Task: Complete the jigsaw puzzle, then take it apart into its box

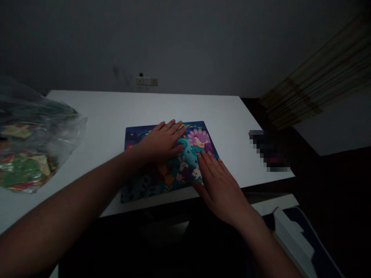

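Illustrated board lies flat on white tabletop, near the front edge; only a narrow strip of white between. Left grip: palm down on the board, fingers spread, unclenched. Right grip: fingers out straight, lying across the board's right edge, thumb splayed at its front edge; not clamped. Broad white surface runs behind the board to the back edge and right to the slanting side edge. Left side tighter: see-through plastic bag of colourful items there, apart from board.
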Demonstrator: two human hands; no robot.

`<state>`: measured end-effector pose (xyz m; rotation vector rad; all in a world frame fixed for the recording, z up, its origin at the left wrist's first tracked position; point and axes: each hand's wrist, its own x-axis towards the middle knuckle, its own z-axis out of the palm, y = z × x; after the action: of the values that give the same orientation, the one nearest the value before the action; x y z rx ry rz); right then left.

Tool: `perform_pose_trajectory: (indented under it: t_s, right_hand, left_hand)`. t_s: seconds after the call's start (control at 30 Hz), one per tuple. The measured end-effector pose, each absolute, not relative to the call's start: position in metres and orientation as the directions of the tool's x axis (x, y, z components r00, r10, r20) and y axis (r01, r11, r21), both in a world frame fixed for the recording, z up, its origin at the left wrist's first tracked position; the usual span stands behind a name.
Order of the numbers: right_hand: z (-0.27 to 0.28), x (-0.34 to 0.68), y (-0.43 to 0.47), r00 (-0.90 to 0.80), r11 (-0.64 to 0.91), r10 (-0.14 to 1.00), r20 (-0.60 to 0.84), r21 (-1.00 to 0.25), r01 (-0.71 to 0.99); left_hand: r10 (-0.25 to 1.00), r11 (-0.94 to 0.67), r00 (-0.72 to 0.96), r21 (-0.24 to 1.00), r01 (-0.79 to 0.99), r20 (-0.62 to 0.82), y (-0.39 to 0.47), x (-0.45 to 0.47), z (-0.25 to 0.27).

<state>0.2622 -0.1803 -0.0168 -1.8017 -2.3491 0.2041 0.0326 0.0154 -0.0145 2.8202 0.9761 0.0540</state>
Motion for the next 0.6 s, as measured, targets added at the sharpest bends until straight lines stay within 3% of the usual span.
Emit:
perform_pose_trajectory:
  t_s: [0.27,0.4,0.6]
  right_hand:
    - [-0.019,0.258,-0.148,-0.239,0.237,0.971,0.02,-0.248,0.939]
    - [-0.017,0.253,-0.148,-0.2,0.19,0.98,-0.02,-0.227,0.955]
    - [-0.014,0.25,-0.149,-0.088,0.081,0.996,-0.025,-0.203,0.976]
  left_hand:
    - [0.622,-0.769,0.78,0.128,0.626,-0.07,0.015,0.033,-0.009]
    - [0.683,-0.715,0.724,0.113,0.69,-0.093,-0.009,0.032,-0.011]
    - [0.72,-0.679,0.693,0.168,0.715,-0.036,-0.067,-0.008,-0.015]
